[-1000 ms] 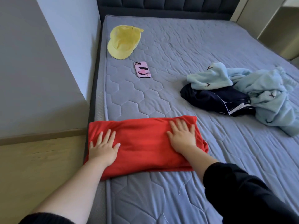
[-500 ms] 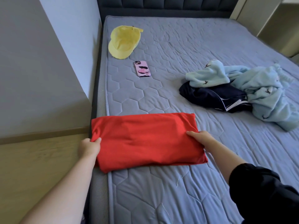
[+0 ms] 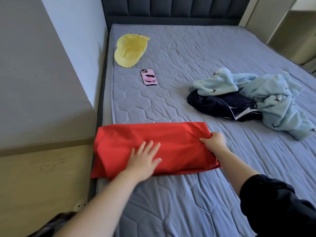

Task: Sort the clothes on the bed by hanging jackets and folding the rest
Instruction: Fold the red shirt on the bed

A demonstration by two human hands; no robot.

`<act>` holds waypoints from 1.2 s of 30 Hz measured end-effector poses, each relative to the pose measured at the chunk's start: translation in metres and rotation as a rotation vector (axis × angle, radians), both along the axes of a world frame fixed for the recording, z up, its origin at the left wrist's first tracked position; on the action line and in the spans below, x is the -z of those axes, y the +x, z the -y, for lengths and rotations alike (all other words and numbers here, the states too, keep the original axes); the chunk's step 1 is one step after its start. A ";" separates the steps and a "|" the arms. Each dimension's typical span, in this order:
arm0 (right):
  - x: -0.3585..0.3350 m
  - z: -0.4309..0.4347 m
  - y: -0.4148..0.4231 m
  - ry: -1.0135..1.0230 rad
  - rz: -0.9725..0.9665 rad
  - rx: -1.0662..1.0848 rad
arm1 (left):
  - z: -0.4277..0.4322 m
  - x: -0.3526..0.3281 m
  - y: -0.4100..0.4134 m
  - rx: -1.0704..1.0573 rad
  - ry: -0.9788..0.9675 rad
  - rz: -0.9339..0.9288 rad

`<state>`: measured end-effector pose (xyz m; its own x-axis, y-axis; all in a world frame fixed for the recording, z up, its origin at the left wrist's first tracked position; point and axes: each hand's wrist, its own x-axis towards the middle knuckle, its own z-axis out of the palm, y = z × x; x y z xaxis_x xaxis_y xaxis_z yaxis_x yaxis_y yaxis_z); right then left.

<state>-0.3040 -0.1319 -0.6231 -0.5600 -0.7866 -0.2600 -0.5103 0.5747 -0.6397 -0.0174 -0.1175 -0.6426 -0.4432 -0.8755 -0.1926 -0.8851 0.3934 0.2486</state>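
Left fingers [image 3: 150,148] first: straight, spread and released, gripping nothing. Your left hand [image 3: 145,161] lies palm-down on the red garment [image 3: 171,139], a little left of its middle, pinning it to the bed [image 3: 188,202]. Over to your right hand [image 3: 215,142]: those fingers [image 3: 207,140] are curled round the garment's right end, thumb on top, grasping the edge where the layers meet.

So you look to be mid-fold on the red one. It lies as a long band across the near left part of the bed, and its left end spills over the mattress edge beside the wooden ledge [image 3: 42,168]. By my read, the next move is to carry that right end over towards the left, with your flat palm marking the crease. That calls for lifting all the layers together so none slides out. You'd then slip the left hand clear before the fold comes down on it. Watch the overhanging end, which could drag the band off the edge.

Further out, to your right and well apart from both hands, the blue fleece [image 3: 273,103] lies crumpled partly over the navy piece [image 3: 227,105], both not yet sorted. Up towards the headboard, near the left edge, sit the phone [image 3: 149,77] and the cap [image 3: 130,50].
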 end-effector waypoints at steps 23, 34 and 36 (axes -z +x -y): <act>-0.102 0.024 0.203 -0.230 -0.196 -0.465 | 0.021 -0.001 0.093 -0.582 0.246 -0.707; -0.033 0.020 0.209 -0.174 -0.074 -0.312 | 0.032 -0.017 0.110 -0.940 0.676 -1.226; -0.016 0.018 0.196 -0.070 -0.072 -0.202 | 0.032 -0.015 0.104 -0.796 0.521 -0.926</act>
<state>-0.1082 -0.1499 -0.6068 -0.4044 -0.8994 -0.1660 -0.6562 0.4118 -0.6323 0.0864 -0.1498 -0.6273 0.0046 -0.8720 -0.4895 -0.2513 -0.4748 0.8434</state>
